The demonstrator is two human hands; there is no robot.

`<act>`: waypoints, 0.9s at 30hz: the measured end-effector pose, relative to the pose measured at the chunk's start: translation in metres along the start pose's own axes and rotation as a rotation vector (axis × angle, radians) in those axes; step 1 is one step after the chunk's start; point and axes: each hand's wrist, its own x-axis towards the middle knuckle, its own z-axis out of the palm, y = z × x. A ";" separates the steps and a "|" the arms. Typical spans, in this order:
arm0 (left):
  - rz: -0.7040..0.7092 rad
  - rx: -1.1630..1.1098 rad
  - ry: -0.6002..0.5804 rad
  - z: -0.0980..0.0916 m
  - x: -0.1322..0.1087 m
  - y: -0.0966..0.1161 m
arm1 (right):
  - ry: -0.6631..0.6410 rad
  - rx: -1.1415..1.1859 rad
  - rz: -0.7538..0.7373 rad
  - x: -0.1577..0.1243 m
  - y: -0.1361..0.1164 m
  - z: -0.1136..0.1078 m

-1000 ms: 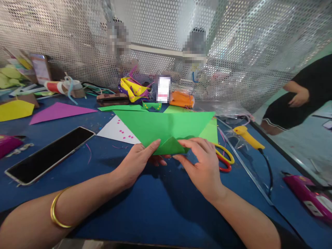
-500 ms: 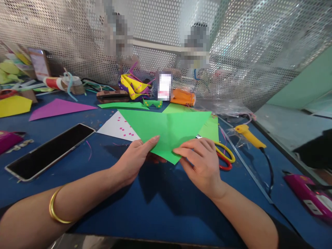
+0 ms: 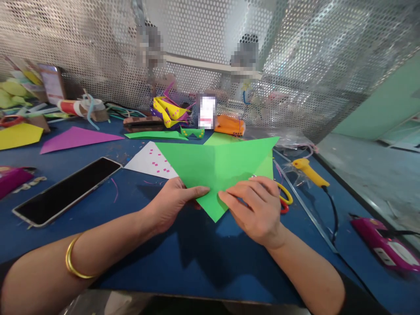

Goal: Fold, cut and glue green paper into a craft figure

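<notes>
Between my hands is a green sheet of paper [image 3: 213,166], a triangle with its point toward me and a faint crease down the middle. My left hand [image 3: 175,199] pinches its left edge, thumb lying on top and fingers underneath. On the right edge my right hand [image 3: 256,205] grips the sheet between thumb and fingertips near the lower point. A white paper with pink spots [image 3: 151,161] lies partly beneath on the left. Behind the right hand, the scissors [image 3: 286,194] show only part of their yellow and red handles.
A dark-screened phone [image 3: 67,190] lies left on the blue table [image 3: 138,271]. Purple paper [image 3: 78,139] and yellow paper [image 3: 19,135] are further back. To the right are a yellow glue gun [image 3: 310,171] and a magenta power strip [image 3: 383,243]. Perforated metal [image 3: 197,26] stands behind.
The green paper has tilted, its lower point coming nearer to me and its right corner rising to the right. My left thumb has slid further onto the sheet.
</notes>
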 end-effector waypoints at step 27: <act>0.776 1.203 -0.094 0.002 -0.106 -0.039 | -0.251 0.186 0.353 -0.059 -0.093 -0.048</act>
